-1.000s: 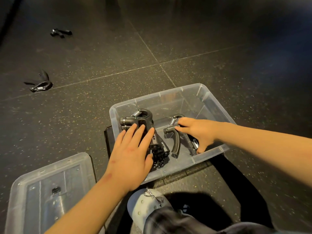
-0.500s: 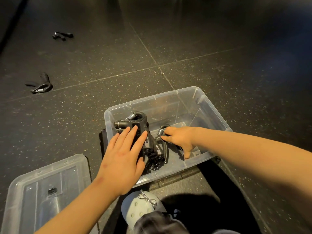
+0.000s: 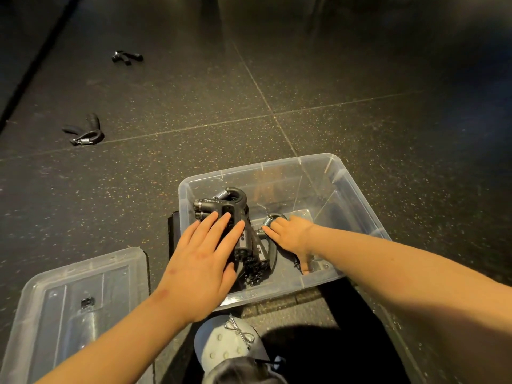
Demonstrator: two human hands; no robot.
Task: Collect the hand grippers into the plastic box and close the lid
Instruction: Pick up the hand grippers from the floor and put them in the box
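Observation:
A clear plastic box (image 3: pixel 360 194) stands open on the dark floor in front of me. In its left part lies a stack of black hand grippers (image 3: pixel 230 203), and my left hand (image 3: pixel 203 263) presses flat on it with straight fingers. Just to the right, my right hand (image 3: pixel 291 236) grips another hand gripper (image 3: pixel 271 219) by its handle, its steel spring showing beside the stack. The box's clear lid (image 3: pixel 69 284) lies on the floor at lower left. Two more hand grippers, one (image 3: pixel 86 134) at mid left and one (image 3: pixel 127 57) farther back, lie on the floor.
A grey shoe (image 3: pixel 230 345) with a small bow shows below the box, close to its near wall. A flat black object (image 3: pixel 173 234) sticks out from under the box's left side. Dark speckled floor tiles surround everything.
My right hand has slid its hand gripper leftward across the box bottom, up against the stack. My left hand has stayed pressed on the stack.

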